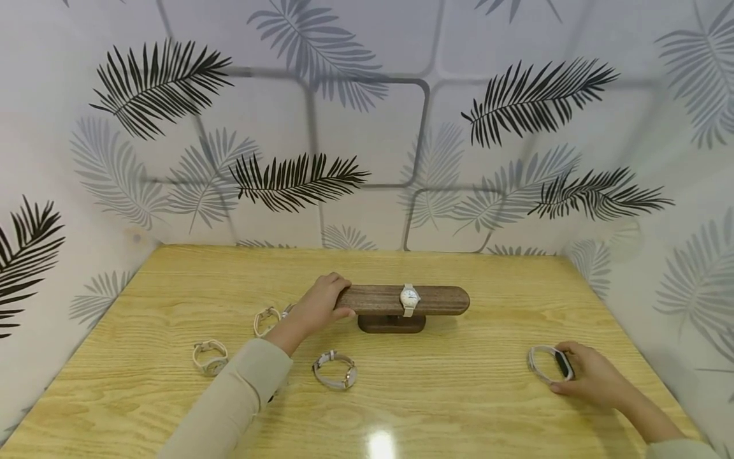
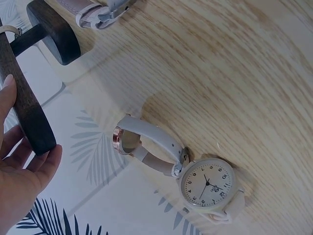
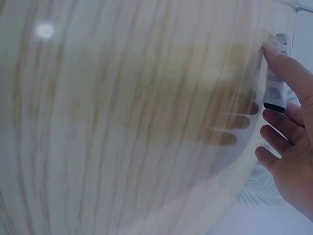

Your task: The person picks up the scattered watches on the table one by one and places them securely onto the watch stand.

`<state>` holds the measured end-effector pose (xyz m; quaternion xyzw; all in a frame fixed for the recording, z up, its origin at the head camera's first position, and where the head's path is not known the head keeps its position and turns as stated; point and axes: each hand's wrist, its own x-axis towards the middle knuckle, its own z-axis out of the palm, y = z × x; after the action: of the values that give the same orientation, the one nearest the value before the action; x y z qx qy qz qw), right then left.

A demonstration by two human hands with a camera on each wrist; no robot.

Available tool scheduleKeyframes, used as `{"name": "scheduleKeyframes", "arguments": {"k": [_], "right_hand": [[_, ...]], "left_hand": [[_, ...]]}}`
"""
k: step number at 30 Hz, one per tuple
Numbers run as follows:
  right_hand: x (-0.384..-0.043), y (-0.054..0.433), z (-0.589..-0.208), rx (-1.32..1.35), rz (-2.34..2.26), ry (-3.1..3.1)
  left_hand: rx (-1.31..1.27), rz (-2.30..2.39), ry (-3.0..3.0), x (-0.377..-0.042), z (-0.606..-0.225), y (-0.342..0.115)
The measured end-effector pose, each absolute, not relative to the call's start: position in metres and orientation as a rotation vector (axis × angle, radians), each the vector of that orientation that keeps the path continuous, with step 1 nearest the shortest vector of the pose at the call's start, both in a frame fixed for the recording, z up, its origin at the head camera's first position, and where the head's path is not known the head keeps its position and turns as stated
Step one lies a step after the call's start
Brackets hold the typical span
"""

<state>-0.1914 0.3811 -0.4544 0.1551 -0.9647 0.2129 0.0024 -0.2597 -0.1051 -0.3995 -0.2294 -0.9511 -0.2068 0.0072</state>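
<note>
My left hand grips the left end of a dark wooden watch stand, a rounded bar on a short oval base. A white-faced wristwatch with a pale strap is fastened around the bar near its middle. In the left wrist view, thumb and fingers wrap the bar's end. Far to the right, my right hand pinches a fitness band with a dark screen and a pale strap looped closed. The right wrist view shows the band's patterned strap between thumb and fingers.
Left of the stand lie several watches: a pale one, a cream-strapped one partly behind my arm, and a rose-gold-cased one in front. A patterned backdrop closes off the wooden table behind and at the sides.
</note>
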Motion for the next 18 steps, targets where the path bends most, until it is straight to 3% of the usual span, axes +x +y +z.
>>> {"name": "scheduleKeyframes", "arguments": {"k": [18], "right_hand": [[-0.194,0.343,-0.443,0.459,0.694,-2.792]], "left_hand": [[-0.692,-0.671,-2.984,-0.258,-0.398,-0.104]]}}
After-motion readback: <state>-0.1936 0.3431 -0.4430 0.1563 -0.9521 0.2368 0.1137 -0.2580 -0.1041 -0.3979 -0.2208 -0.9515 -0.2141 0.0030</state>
